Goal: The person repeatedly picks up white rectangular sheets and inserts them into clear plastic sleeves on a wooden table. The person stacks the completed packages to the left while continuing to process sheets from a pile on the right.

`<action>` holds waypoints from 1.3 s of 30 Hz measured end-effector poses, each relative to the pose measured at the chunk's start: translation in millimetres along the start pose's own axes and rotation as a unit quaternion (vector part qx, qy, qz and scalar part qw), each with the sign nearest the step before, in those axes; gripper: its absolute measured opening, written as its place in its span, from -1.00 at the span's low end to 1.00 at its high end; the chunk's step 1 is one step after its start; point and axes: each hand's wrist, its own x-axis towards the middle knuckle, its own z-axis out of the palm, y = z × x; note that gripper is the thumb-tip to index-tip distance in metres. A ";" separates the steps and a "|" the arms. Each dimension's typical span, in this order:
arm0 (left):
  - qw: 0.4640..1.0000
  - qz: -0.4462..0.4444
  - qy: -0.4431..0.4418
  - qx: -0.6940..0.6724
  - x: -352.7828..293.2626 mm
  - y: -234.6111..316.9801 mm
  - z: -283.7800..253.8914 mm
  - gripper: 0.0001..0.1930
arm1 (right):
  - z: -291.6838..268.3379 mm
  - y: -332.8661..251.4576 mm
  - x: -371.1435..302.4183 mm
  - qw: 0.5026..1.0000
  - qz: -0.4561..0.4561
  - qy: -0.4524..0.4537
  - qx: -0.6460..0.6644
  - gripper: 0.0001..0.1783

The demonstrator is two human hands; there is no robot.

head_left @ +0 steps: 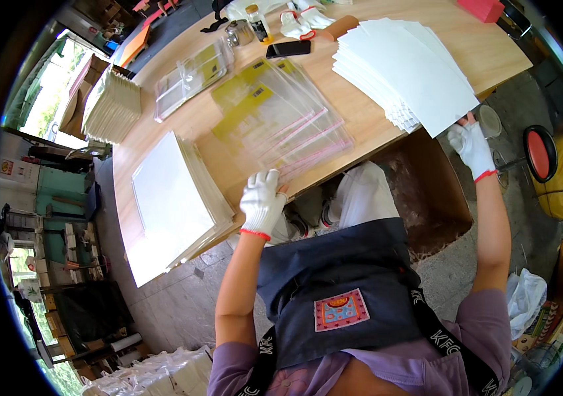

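My left hand [261,203], in a white glove with a red cuff and bare fingertips, is at the table's near edge. Its fingers are curled on the near corner of a clear plastic bag [308,157], part of an overlapping spread of bags with yellow-green printed ends. To the right, my right hand [471,146], gloved alike, pinches the near corner of the top white sheet [420,72] in a fanned stack. That corner juts past the table edge. Left of my left hand lies a pile of white sheets in clear bags [174,198].
On the wooden table [492,49] are a strapped bundle of bags [192,79], a black phone [288,49], a glass jar [238,33], a yellow-capped bottle [258,24] and spare gloves [304,21]. An open cardboard box [436,198] stands below the near edge. A stacked pile [113,105] stands beyond the left edge.
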 end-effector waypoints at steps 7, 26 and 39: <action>0.994 -0.038 -0.045 0.092 26.2 3.5 20.0 -0.76 | 12.6 -10.8 17.2 0.993 -0.111 -0.045 0.005 -0.88; 0.992 -0.027 0.120 -0.040 4.9 -32.9 29.5 -0.72 | 29.3 136.8 -116.0 0.976 0.129 -0.166 0.063 -0.49; 0.964 0.016 0.141 -0.227 -2.4 -17.2 14.0 -0.60 | 64.1 150.0 -141.9 0.978 0.113 -0.128 0.116 -0.62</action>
